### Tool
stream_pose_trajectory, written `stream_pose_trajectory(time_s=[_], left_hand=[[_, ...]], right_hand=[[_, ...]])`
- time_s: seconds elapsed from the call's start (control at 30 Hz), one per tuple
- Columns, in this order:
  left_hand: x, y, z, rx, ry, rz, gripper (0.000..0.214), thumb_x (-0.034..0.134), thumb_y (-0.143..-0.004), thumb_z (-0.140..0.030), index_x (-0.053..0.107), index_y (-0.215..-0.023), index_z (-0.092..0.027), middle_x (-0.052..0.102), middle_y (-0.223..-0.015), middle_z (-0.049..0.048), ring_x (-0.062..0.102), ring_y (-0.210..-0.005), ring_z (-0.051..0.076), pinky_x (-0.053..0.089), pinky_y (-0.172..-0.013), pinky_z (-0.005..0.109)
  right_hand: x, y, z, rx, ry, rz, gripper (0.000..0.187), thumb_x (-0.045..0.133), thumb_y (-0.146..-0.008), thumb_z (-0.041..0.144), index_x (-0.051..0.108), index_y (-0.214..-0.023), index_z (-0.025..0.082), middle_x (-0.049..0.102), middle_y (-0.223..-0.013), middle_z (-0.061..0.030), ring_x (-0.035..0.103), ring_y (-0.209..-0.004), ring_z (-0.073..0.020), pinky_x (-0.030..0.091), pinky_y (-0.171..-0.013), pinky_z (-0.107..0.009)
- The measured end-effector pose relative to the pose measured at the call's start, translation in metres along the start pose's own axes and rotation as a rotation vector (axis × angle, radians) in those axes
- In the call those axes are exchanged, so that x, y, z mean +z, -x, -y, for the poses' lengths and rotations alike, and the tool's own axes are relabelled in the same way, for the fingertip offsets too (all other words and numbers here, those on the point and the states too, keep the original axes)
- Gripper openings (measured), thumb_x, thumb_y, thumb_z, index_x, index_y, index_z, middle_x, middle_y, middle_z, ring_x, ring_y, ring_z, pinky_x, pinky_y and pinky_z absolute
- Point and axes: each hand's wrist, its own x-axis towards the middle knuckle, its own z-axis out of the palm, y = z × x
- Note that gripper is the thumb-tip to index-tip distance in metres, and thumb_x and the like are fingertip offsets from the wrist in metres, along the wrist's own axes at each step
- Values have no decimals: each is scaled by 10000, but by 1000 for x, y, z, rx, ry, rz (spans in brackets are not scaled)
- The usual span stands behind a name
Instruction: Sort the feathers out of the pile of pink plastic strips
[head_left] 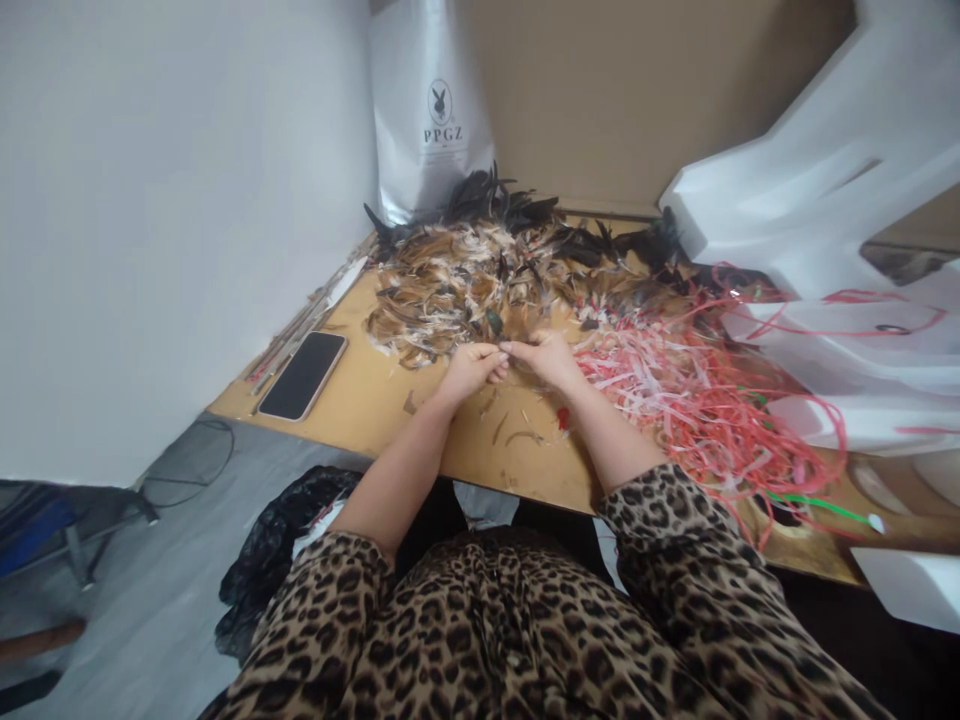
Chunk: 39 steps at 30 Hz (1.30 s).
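Note:
My left hand (pixel 476 369) and my right hand (pixel 549 359) meet fingertip to fingertip above the near side of the table. Both are closed in a pinch. Whatever lies between the fingertips is too small to make out. Just beyond them spreads a heap of brown and cream feathers (pixel 439 285), and a dark, greenish feather tip (pixel 493 322) shows right behind the fingers. Beside my right forearm lies a tangled pile of pink and red ribbon strips (pixel 675 400). Loose bits of feather (pixel 523 436) are scattered on the wood below my hands.
A phone (pixel 304 376) lies on the wooden table (pixel 352 395) at left, near thin sticks. Black feathers (pixel 480 198) lie at the back before a white printed bag (pixel 435 120). White sheeting (pixel 810 170) stands at right. A black plastic bag (pixel 281 550) is on the floor.

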Motion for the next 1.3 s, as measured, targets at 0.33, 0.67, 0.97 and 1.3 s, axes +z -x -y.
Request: stream_pose_trajectory(time_s=[0.33,0.67,0.97,1.3], left_hand=[[-12,-10,3,4,422,-221,206,654,-682,-289,623,-759,-101,634,-660,30,568,-557,59,403,-527,172],[-9,-9,1,-11,479,-236,232,665,-673,-291,623,-792,-97,623,-648,23,556,-543,48,386,-502,152],[-7,-8,2,-14,497,-218,189,659,-680,-253,623,-768,-90,625,-654,27,562,-544,51,384,-494,154],[-8,-8,1,-57,566,-192,132,620,-730,-212,625,-797,-99,647,-688,34,589,-586,57,398,-517,148]], right_hand=[[-16,-14,-19,-52,10,-225,210,623,-629,345,644,-657,138,608,-615,-13,487,-543,-104,396,-578,-248],[0,-10,-16,-238,431,-200,221,519,-740,321,679,-769,170,647,-742,-38,553,-708,-150,406,-690,-266],[10,-13,-11,-35,716,-235,206,519,-711,352,669,-704,211,654,-721,-41,560,-674,-176,370,-597,-275],[-4,-22,-22,82,-281,-260,158,621,-610,305,572,-659,162,504,-458,48,392,-390,-61,306,-409,-195]])
